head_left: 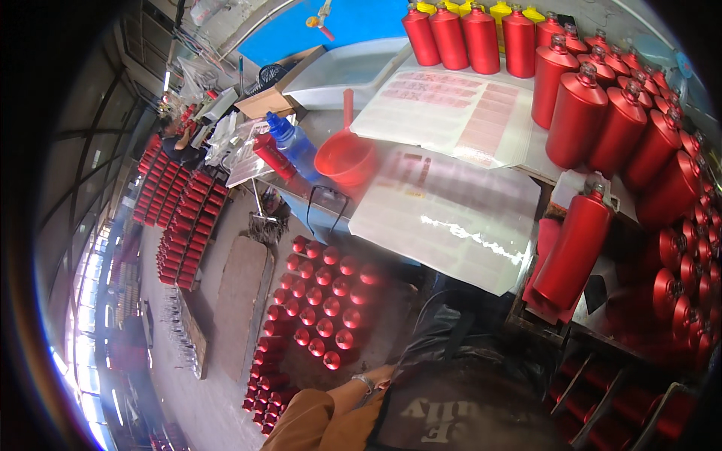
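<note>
My left hand (381, 375) is low in the view by my lap, with a bracelet or watch at the wrist. Its fingers are hidden by the dark apron (459, 406), so what they do or hold does not show. The nearest things to it are several red bottles (331, 307) standing in rows on the floor. No part of my right hand is visible. One large red bottle (573, 252) with a clear neck stands at the table's right side, on or beside a red piece (547, 248) that it partly covers.
Transfer sheets (451, 214) with faint red print lie on the table. Behind them are a red dipper (346, 159), a blue-capped bottle (293, 143), a white tub (342, 71) and more red bottles (575, 120). A person (180, 146) sits far left near racks of red bottles (188, 225).
</note>
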Tool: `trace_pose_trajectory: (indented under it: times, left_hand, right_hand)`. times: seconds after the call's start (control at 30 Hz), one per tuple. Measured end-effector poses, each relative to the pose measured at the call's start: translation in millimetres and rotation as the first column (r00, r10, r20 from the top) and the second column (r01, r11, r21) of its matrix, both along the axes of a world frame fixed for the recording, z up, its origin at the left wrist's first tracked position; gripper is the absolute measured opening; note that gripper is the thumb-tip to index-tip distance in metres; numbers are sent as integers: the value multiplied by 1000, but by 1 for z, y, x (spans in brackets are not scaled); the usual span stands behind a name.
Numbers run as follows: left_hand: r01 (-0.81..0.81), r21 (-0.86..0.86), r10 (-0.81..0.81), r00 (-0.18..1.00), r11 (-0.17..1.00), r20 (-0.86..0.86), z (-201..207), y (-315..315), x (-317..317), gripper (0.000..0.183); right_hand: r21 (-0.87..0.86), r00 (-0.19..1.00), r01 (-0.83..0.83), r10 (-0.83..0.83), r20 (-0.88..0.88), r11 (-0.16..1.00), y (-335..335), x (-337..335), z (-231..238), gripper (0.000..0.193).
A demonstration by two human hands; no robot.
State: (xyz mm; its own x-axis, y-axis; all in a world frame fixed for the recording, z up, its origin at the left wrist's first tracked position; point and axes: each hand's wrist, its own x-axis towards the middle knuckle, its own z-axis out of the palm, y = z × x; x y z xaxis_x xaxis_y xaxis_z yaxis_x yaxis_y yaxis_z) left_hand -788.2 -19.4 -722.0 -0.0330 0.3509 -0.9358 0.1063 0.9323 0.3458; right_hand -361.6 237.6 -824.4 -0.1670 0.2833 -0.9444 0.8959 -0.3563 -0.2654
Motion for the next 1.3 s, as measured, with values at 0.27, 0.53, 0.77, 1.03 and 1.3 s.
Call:
trace_pose_trajectory:
  times: [0.27, 0.53, 0.77, 1.03, 1.3]
  left_hand:
    - [30, -4, -27, 937, 1000, 349, -32, -88, 9, 35]
    - [83, -2, -72, 883, 997, 464, -49, -99, 1, 37]
    - [127, -2, -105, 834, 992, 541, -66, -101, -7, 39]
    - [195, 5, -153, 756, 981, 637, -93, -102, -30, 41]
    - [755, 128, -755, 654, 644, -58, -16, 53, -104, 36]
  right_hand:
    - [-8, 999, 36, -36, 25, 999, -23, 14, 4, 46]
    - [-53, 993, 87, -82, 82, 995, -42, 30, 16, 42]
    - [-100, 985, 121, -106, 137, 988, -57, 43, 20, 39]
    - [-134, 977, 143, -118, 176, 981, -63, 54, 32, 35]
    - [-270, 984, 103, -59, 168, 957, -48, 83, 54, 32]
